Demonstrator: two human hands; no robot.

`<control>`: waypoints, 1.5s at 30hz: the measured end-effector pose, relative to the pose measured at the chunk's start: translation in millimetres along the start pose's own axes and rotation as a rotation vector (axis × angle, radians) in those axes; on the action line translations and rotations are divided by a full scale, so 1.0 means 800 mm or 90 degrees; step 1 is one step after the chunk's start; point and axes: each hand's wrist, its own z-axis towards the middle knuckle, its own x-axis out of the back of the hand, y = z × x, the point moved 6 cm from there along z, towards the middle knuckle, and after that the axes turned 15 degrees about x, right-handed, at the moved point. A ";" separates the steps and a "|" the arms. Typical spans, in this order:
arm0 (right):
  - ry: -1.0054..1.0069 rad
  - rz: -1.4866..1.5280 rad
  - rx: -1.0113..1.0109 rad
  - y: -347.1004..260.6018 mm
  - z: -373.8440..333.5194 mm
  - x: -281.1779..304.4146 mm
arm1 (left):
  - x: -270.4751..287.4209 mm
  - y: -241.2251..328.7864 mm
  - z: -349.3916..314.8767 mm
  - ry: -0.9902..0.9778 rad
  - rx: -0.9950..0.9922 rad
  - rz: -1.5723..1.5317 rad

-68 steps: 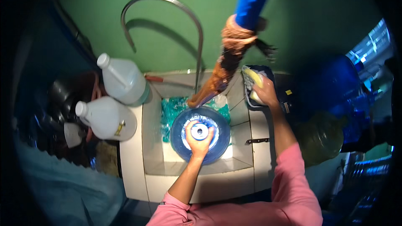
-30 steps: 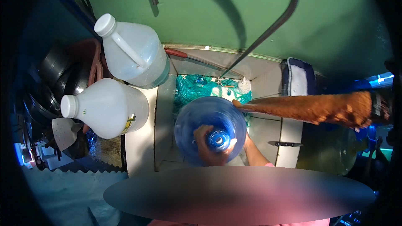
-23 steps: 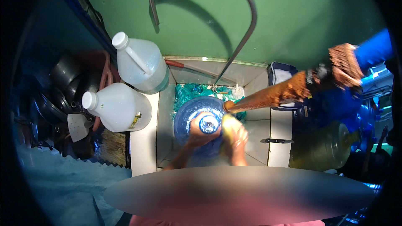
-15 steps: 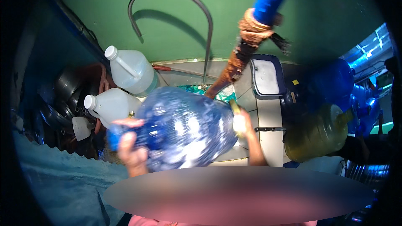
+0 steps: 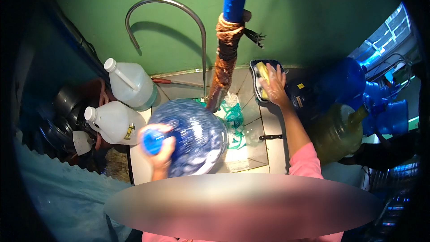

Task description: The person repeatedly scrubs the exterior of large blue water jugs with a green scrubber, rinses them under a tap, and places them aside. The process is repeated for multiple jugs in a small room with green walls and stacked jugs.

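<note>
Left hand [image 5: 161,157] gripping the neck end of the tilted blue water jug [image 5: 195,134], left of frame centre; right hand [image 5: 276,88] clamped on yellow sponge [image 5: 263,71] at tub [image 5: 254,80], upper right. Firm neck grip advisable: smooth plastic may slip.

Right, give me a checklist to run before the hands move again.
1. Left hand around the neck of the blue bottle: ok.
2. Bottle upright: not ok, tipped with its neck to the left.
3. Bottle mouth covered: cannot tell, blurred.
4. Right hand touching the yellow sponge: ok, at the dark-rimmed tub.
5. Knife put away: not ok, beside the basin.
6. Rear jug and front jug capped: ok.
</note>
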 end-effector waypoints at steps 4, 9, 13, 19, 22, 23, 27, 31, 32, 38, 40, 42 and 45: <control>-0.198 0.206 0.065 -0.118 0.037 -0.065 | -0.085 -0.131 0.015 -0.184 0.046 0.121; 0.006 0.701 -0.185 -0.222 0.035 -0.113 | -0.144 -0.149 0.007 0.009 0.129 0.219; 0.041 0.506 0.086 -0.289 0.054 -0.078 | -0.169 -0.195 -0.010 -0.140 0.275 0.002; -0.189 0.372 0.488 -0.350 0.049 -0.070 | -0.138 -0.220 -0.003 -0.170 0.018 -0.249; -0.160 0.463 0.163 -0.315 0.051 -0.081 | -0.156 -0.243 -0.026 -0.361 0.313 0.051; -0.183 0.475 0.049 -0.306 0.046 -0.089 | -0.145 -0.236 -0.027 -0.313 0.300 0.092; -0.274 0.329 -0.066 -0.296 0.032 -0.108 | -0.126 -0.191 -0.020 -0.070 -0.031 0.547; -0.355 0.234 -0.091 -0.277 0.032 -0.132 | -0.135 -0.208 -0.012 -0.106 0.013 0.390; -0.283 0.235 -0.071 -0.272 0.039 -0.130 | -0.142 -0.222 -0.011 -0.128 0.070 0.403; -0.046 0.222 0.266 -0.300 0.027 -0.078 | -0.148 -0.222 -0.017 -0.034 -0.020 0.395; 0.011 0.073 0.360 -0.324 -0.001 -0.042 | -0.149 -0.216 -0.013 -0.069 -0.014 0.427; -0.243 0.053 0.118 -0.300 -0.033 -0.050 | -0.145 -0.216 -0.005 -0.088 0.110 0.342; -0.097 0.255 -0.252 -0.246 -0.068 -0.037 | -0.148 -0.185 -0.003 -0.011 0.024 0.249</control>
